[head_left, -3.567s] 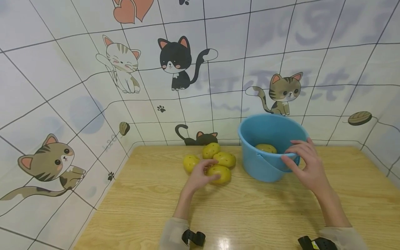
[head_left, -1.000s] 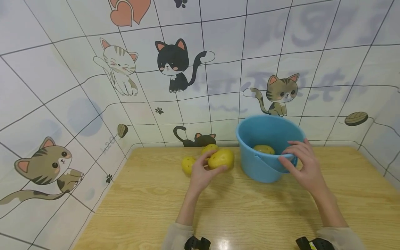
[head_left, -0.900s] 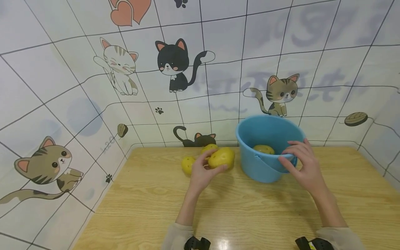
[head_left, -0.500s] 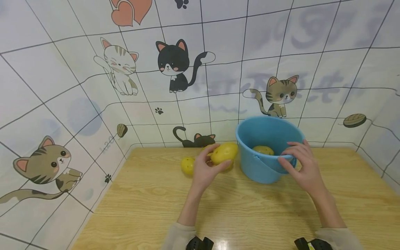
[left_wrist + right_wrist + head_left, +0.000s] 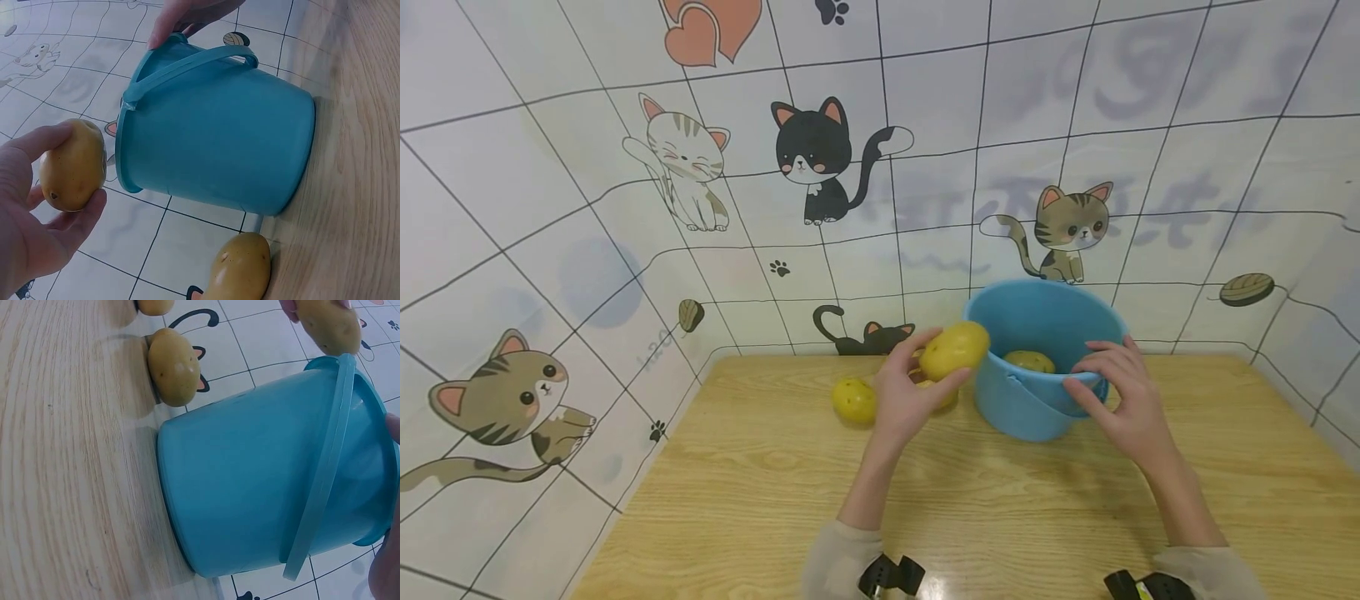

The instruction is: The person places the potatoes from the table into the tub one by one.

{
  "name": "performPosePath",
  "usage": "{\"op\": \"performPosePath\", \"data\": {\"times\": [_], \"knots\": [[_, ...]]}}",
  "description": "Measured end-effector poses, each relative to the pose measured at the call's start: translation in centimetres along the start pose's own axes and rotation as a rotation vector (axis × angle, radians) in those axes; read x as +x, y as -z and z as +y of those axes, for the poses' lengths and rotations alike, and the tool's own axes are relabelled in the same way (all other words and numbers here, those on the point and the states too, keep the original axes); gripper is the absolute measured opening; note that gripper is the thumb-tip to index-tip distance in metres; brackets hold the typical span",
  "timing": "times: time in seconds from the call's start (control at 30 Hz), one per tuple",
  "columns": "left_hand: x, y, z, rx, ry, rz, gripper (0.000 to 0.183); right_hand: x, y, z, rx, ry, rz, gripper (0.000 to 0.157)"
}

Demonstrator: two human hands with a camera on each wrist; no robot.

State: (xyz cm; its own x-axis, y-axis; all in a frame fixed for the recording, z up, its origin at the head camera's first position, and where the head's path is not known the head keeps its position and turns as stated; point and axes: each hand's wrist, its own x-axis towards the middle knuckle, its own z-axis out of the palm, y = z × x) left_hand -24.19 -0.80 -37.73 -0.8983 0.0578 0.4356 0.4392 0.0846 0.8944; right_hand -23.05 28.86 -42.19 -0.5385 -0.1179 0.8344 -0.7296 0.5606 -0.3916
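Step in hand: I judge it to be the carry of the held potato [image 5: 955, 352] into the blue bucket [image 5: 1026, 412], lifted but not yet released.
Next move: in my judgement it calls for bringing the potato inward past the rim, then lowering it before letting go, with the bucket kept steady.
Held potato, position: clear of the table [image 5: 760, 475], about rim height, at the bucket's left edge; I note a narrow gap to the rim in the left wrist view.
Left hand [image 5: 906, 396]: gripping the potato, thumb on the near side and fingers opposite; the potato's far end projects beyond the fingertips, toward the bucket.
Right hand [image 5: 1126, 396]: curled on the bucket rim at its near right side, which I read as bracing.
Bucket: upright, handle [image 5: 1048, 402] lowered against its near wall.
Potato inside [image 5: 1030, 361]: one visible to me; I cannot confirm others deeper down.
Left potato [image 5: 854, 401]: resting on the table, just beside the left hand.
Potato behind the hand [image 5: 946, 398]: on the table, partly hidden.
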Motion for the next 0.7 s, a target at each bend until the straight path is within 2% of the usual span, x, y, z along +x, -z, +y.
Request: {"op": "performPosePath", "data": {"times": [0.53, 0.7], "knots": [[1.1, -1.5, 0.9, 0.086, -0.007, -0.056, 0.062, 0.0, -0.1, 0.0, 0.005, 0.013, 0.016, 0.023], [1.5, -2.0, 1.0, 0.104, -0.032, -0.074, 0.064, 0.0, -0.1, -0.1, 0.003, 0.004, 0.01, 0.02]]}}
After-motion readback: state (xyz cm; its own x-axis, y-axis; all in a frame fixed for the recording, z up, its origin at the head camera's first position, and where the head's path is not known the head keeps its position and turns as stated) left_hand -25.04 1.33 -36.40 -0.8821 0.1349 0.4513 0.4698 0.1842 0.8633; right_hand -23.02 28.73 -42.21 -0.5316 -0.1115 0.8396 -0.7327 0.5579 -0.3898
